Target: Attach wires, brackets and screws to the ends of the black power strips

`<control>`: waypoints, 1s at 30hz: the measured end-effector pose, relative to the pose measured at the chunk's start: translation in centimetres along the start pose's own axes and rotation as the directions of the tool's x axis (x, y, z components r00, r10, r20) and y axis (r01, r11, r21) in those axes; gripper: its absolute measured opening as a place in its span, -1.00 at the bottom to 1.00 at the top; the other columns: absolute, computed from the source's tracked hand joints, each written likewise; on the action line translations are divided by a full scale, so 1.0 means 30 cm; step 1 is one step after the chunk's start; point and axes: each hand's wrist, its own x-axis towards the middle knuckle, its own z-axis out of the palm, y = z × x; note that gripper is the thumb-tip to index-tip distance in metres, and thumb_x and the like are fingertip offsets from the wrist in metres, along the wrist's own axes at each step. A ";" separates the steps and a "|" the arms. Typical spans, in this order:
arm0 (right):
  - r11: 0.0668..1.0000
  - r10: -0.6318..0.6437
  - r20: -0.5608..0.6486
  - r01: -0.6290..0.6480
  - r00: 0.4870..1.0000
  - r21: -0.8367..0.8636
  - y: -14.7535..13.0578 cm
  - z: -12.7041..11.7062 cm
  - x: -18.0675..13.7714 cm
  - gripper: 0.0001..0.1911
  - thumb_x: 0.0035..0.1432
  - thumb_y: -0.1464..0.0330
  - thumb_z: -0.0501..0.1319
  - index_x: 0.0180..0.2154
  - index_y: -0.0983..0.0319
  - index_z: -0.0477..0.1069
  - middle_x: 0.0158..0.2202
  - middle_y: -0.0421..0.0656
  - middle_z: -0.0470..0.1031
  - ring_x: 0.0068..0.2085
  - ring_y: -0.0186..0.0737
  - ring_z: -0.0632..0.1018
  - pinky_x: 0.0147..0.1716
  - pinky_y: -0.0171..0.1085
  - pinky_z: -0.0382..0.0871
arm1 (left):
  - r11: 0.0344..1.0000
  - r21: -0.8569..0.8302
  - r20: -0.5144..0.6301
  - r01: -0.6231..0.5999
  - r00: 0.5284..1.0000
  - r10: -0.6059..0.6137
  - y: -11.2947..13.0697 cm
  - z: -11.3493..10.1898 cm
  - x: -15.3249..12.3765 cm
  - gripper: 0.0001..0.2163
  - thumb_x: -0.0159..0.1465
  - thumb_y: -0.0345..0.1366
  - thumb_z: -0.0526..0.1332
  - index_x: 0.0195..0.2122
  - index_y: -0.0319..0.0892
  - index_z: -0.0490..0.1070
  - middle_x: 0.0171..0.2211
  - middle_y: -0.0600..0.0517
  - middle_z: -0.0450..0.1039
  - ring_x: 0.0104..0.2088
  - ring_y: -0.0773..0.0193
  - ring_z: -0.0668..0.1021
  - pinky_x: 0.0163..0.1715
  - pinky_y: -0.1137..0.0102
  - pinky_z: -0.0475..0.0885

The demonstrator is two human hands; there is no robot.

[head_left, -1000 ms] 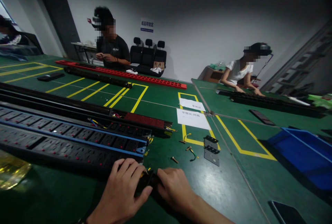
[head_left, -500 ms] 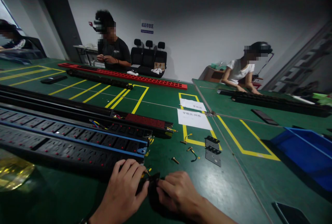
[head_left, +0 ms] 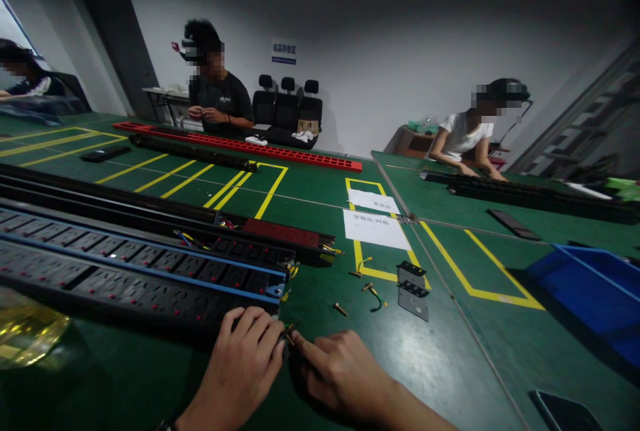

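Observation:
My left hand [head_left: 247, 358] is closed over the right end of the nearest black socket strip [head_left: 120, 301], its fingers on top and its thumb at the end. My right hand [head_left: 345, 368] is beside that end. Its index finger reaches to a small brass-coloured bolt [head_left: 290, 334] with a bit of green-yellow wire, while the other fingers curl under and what they may hold is hidden. On the table past my hands lie a loose bolt [head_left: 340, 309], a short green-yellow wire [head_left: 376, 298] and grey metal brackets [head_left: 413, 301] with black bent edges.
Behind are a blue-edged socket strip [head_left: 190, 264] and a strip with a dark red section [head_left: 280, 232]. A blue bin [head_left: 590, 298] stands right, a phone [head_left: 565, 411] front right, a yellow transparent object [head_left: 30, 331] left. Co-workers [head_left: 220, 94] sit across the table.
A dark piece that showed between my hands is now mostly out of sight. My right index finger has stretched out to the bolt at the strip's end; my left hand has stayed put.

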 end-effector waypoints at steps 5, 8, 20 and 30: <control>1.000 0.019 0.027 -0.019 0.999 0.013 0.002 -0.006 0.004 -0.47 0.29 0.39 0.16 0.27 0.31 0.37 -0.36 -0.13 0.66 -0.50 -0.22 0.57 -0.53 -0.24 0.15 | 0.999 -0.030 -0.006 0.022 1.000 -0.022 0.005 -0.003 0.004 -0.80 0.42 -0.41 0.11 -0.12 -0.09 0.53 -0.22 0.04 0.61 -0.12 0.08 0.54 0.01 0.12 0.23; 0.998 0.029 0.036 -0.031 0.999 0.053 0.004 -0.006 0.006 -0.48 0.28 0.39 0.15 0.26 0.28 0.38 -0.34 -0.14 0.67 -0.48 -0.22 0.58 -0.51 -0.23 0.15 | 0.999 -0.032 -0.006 0.024 1.000 -0.024 0.005 -0.002 0.005 -0.80 0.42 -0.40 0.10 -0.12 -0.10 0.53 -0.23 0.03 0.60 -0.13 0.07 0.54 0.01 0.12 0.22; 0.996 0.034 0.034 -0.036 0.999 0.079 0.009 -0.002 0.001 -0.76 0.18 0.48 0.11 -0.11 0.19 0.38 -0.38 -0.21 0.64 -0.52 -0.28 0.52 -0.50 -0.22 0.06 | 0.997 -0.057 0.010 0.043 0.999 -0.042 0.006 0.006 -0.006 -0.81 0.42 -0.40 0.11 -0.12 -0.09 0.52 -0.21 0.03 0.60 -0.12 0.07 0.53 0.04 0.12 0.21; 0.998 -0.044 -0.136 0.050 0.990 0.045 0.036 0.067 -0.016 -0.77 0.17 0.54 0.08 -0.17 0.17 0.36 -0.47 -0.27 0.56 -0.60 -0.34 0.42 -0.54 -0.20 -0.04 | 0.990 -0.116 -0.085 0.078 0.993 -0.088 -0.007 0.059 -0.026 -0.85 0.41 -0.33 0.15 -0.18 -0.07 0.54 -0.25 0.09 0.61 -0.15 0.14 0.52 0.02 0.19 0.18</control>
